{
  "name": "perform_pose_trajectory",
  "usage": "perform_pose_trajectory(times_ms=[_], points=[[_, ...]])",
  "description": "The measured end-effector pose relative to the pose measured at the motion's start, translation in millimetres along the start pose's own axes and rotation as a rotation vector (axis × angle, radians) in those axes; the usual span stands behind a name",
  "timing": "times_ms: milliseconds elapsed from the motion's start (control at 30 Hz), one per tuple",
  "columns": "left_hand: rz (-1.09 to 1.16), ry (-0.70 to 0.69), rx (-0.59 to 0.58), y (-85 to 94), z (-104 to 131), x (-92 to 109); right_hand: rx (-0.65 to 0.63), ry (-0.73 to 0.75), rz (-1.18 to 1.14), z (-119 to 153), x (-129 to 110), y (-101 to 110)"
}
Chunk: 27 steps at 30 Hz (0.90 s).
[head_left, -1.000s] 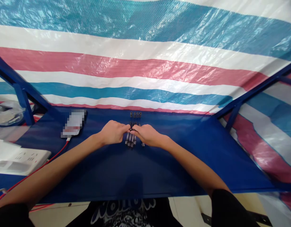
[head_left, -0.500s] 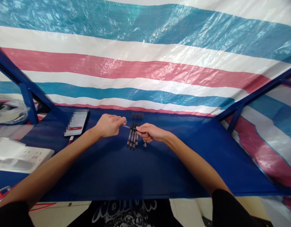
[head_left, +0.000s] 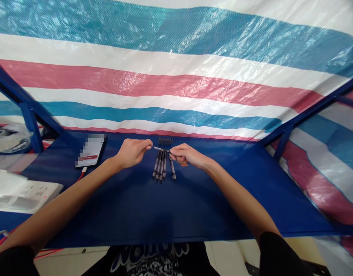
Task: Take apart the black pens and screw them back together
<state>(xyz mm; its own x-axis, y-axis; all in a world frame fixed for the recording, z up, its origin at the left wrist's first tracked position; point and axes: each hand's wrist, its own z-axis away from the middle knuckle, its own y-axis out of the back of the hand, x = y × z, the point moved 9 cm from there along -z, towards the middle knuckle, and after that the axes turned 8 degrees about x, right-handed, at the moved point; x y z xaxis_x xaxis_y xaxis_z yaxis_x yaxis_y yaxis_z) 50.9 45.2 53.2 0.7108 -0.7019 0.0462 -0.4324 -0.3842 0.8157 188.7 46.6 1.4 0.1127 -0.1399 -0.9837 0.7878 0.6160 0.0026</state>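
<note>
A thin pen refill stretches between my two hands above the blue table, pale at its left part and dark toward the right. My left hand is closed, its thumb and forefinger pinching the pale end. My right hand is closed around the dark end; whether a pen part surrounds it there is hidden by the fingers. Just below lies a bunch of dark pens, side by side. A single pen barrel lies apart to their right, its upper end near my right hand. Several small dark cylindrical caps stand in a row behind.
A phone with a red-and-white cable lies on the blue table to the left. Nearer is a white power strip. Blue frame bars rise on both sides, and a striped plastic sheet hangs behind.
My hands have moved slightly apart, my right hand a little to the right and up. The refill between them is closer to level, and more of the single pen barrel shows.
</note>
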Motion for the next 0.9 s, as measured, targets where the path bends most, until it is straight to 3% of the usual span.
perform_pose_trajectory(times_ms=[233, 400, 600, 900], points=[[0.008, -0.025, -0.017, -5.3, 2, 3, 0.069, 0.058, 0.127, 2, -9, 13], [0.03, -0.102, 0.028, -3.2, 2, 14, 0.102, 0.115, 0.362, 3, -14, 10], [0.12, -0.088, -0.093, -13.0, 1, 25, 0.302, 0.415, 0.819, 14, -44, -4], [0.413, 0.044, -0.163, -5.3, -7, 25, 0.426, 0.898, 1.022, 33, -60, -16]])
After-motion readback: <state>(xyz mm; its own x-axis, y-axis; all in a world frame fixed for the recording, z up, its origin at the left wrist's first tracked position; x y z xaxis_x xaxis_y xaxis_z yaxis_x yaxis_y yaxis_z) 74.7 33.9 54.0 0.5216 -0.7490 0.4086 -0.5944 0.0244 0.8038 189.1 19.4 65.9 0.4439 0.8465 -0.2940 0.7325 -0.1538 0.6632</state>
